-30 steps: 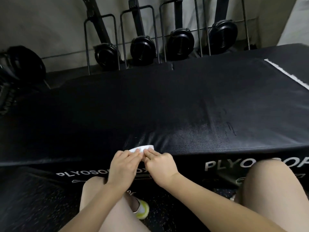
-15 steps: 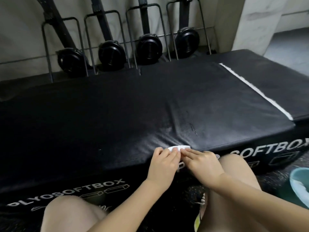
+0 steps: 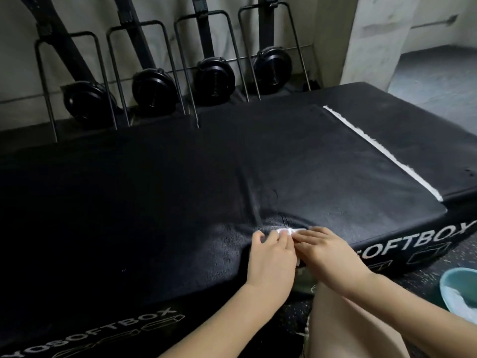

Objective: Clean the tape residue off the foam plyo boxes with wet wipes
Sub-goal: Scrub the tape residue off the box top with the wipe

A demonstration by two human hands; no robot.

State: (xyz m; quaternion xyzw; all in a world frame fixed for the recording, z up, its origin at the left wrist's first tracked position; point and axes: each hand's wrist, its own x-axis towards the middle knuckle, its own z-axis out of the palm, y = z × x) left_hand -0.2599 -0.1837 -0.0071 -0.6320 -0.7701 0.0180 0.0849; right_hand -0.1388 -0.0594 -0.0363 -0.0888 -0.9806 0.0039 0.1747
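A large black foam plyo box point(image 3: 180, 182) fills the middle of the view, with white lettering on its front face. A small folded white wet wipe point(image 3: 289, 231) lies on the box's front edge. My left hand point(image 3: 271, 257) and my right hand point(image 3: 333, 251) meet over the wipe, and their fingertips press it onto the box. A faint scuffed patch point(image 3: 271, 202) shows on the surface just beyond the wipe. A white strip of tape point(image 3: 382, 153) runs along the seam to a second black box point(image 3: 426, 130) on the right.
Black floor-standing machines in metal frames point(image 3: 160, 81) line the wall behind the boxes. A teal bowl point(image 3: 459, 288) with white wipes stands on the floor at the lower right. My bare knee point(image 3: 343, 319) is below my hands.
The view has swung to the right along the box and the bowl has come into sight. Both hands have stayed on the wipe and moved slightly further onto the box's top surface.
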